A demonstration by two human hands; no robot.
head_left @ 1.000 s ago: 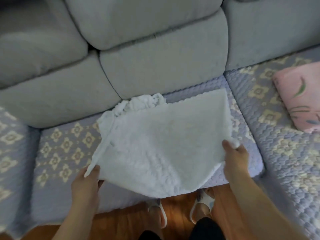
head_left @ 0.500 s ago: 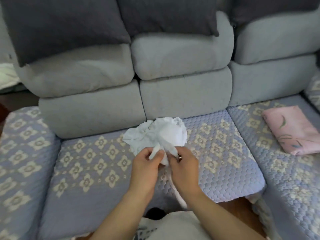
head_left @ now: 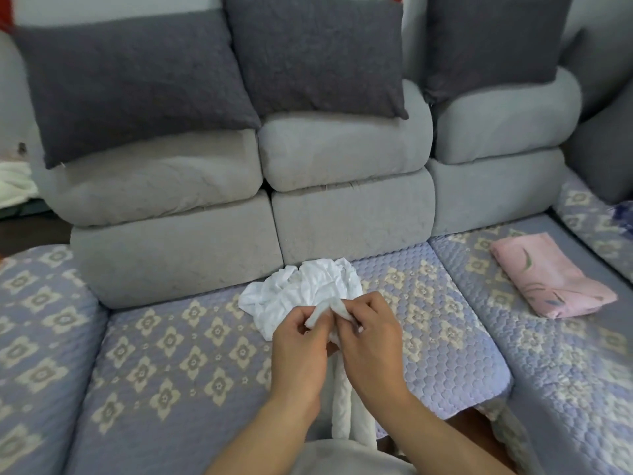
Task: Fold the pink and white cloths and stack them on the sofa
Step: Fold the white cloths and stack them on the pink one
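Home living room. Indicated by a large grey sectional sofa [head_left: 342,214] with padded two-tier backrests, turning a corner at the right. Seats covered with quilted lavender seat covers [head_left: 178,354] printed with cream flower motifs. Three dark grey throw pillows [head_left: 318,53] propped along the backrest top. Wooden floor [head_left: 476,430] visible below the seat edge. Household laundry on the seats: folded pink cloth [head_left: 551,275], crumpled white cloth [head_left: 308,286].

open seat cushion [head_left: 178,354] leftward, pink cloth [head_left: 551,279] (folded) occupying right seat
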